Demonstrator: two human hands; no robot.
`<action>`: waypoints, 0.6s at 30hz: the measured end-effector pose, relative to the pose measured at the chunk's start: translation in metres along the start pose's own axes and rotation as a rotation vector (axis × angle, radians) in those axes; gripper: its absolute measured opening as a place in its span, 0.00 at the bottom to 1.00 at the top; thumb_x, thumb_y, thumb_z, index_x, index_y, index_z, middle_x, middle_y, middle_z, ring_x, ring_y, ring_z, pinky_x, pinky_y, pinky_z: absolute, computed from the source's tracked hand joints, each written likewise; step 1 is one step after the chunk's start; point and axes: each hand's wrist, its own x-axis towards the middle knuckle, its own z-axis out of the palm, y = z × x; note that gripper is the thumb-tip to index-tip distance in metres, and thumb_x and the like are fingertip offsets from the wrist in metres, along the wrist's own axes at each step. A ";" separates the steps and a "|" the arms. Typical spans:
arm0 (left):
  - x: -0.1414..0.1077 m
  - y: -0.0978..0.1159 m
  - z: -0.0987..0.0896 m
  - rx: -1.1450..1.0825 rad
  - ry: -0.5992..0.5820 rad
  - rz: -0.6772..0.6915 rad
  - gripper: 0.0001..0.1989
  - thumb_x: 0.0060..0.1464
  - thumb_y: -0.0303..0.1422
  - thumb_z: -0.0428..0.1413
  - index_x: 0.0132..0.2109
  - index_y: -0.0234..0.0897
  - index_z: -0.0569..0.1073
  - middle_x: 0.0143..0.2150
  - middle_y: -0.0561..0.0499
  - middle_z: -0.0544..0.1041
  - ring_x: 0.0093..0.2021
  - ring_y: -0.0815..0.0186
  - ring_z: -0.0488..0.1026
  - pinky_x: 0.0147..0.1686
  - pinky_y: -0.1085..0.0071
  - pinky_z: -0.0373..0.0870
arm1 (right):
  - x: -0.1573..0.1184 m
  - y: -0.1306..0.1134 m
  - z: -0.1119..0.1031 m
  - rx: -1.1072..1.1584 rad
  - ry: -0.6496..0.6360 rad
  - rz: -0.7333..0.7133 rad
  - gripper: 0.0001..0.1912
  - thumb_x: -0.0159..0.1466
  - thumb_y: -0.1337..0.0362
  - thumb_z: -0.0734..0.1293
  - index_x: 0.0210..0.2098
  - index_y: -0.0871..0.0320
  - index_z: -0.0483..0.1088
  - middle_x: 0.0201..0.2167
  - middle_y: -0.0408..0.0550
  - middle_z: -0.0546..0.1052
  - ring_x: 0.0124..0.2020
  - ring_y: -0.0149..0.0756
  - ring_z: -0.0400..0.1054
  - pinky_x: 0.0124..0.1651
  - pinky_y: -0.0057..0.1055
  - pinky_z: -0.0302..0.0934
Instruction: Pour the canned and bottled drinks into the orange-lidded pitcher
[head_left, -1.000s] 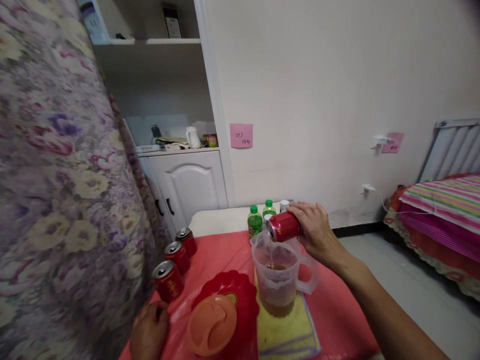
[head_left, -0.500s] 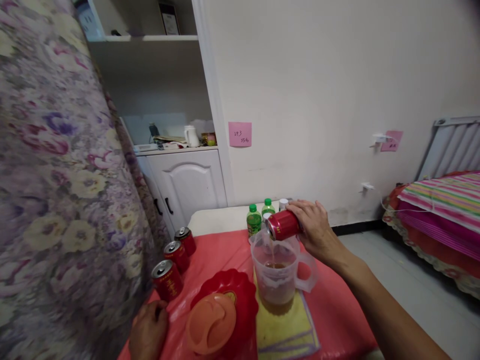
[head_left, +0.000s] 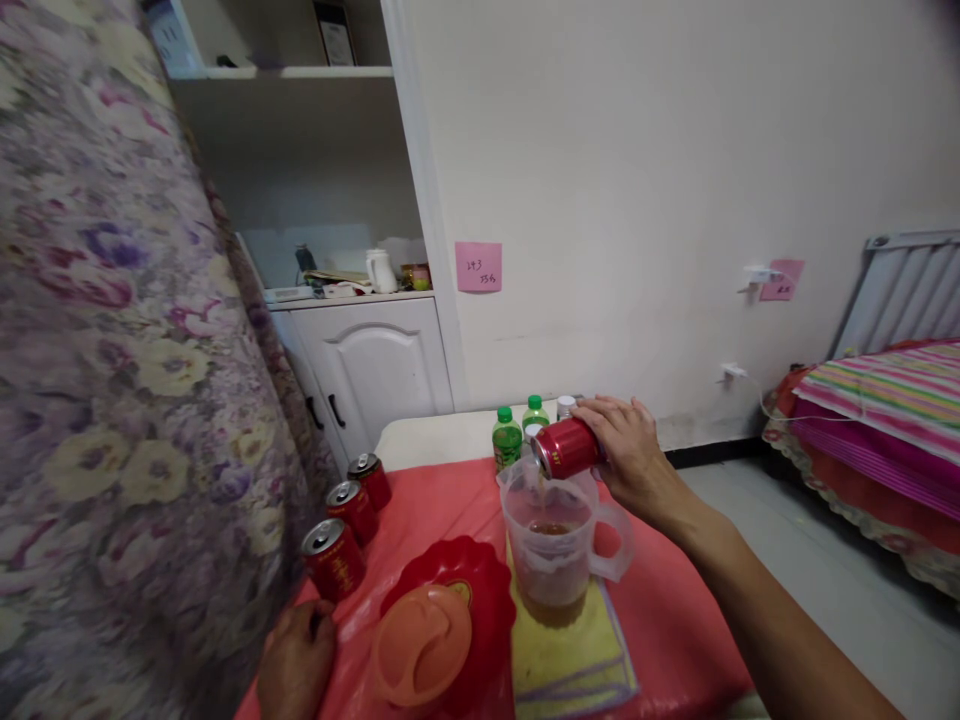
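While right hand (head_left: 621, 442) holds red can (head_left: 568, 447) tilted, liquid (head_left: 542, 486) streams into pitcher (head_left: 553, 570).

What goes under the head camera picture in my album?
The right hand holds a red can tilted over a see-through jug, brownish liquid streaming in.

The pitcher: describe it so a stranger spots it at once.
On the red-covered table, find the yellow cloth. The pitcher stands on it, below the red can tilted in the right hand. Unlike the bottles behind it, it is open-topped, with a large side handle.
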 end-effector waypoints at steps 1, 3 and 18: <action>0.000 0.000 0.000 -0.001 0.001 0.001 0.17 0.55 0.37 0.44 0.37 0.37 0.76 0.44 0.36 0.81 0.46 0.47 0.77 0.50 0.56 0.71 | 0.000 0.000 0.000 0.000 -0.002 0.000 0.33 0.57 0.80 0.60 0.61 0.57 0.64 0.62 0.56 0.73 0.65 0.54 0.62 0.66 0.63 0.48; 0.000 0.000 0.000 0.000 0.002 0.001 0.17 0.55 0.37 0.44 0.38 0.37 0.76 0.45 0.36 0.81 0.46 0.47 0.77 0.50 0.56 0.71 | 0.001 -0.001 -0.001 -0.002 -0.005 -0.001 0.34 0.56 0.80 0.60 0.61 0.57 0.64 0.63 0.56 0.73 0.65 0.54 0.62 0.66 0.63 0.48; -0.001 0.000 -0.001 0.021 0.006 0.002 0.16 0.55 0.36 0.45 0.38 0.37 0.76 0.44 0.36 0.81 0.46 0.47 0.77 0.49 0.57 0.71 | 0.001 -0.001 -0.004 -0.026 -0.022 -0.002 0.33 0.59 0.78 0.61 0.62 0.55 0.63 0.63 0.54 0.72 0.66 0.53 0.60 0.67 0.61 0.46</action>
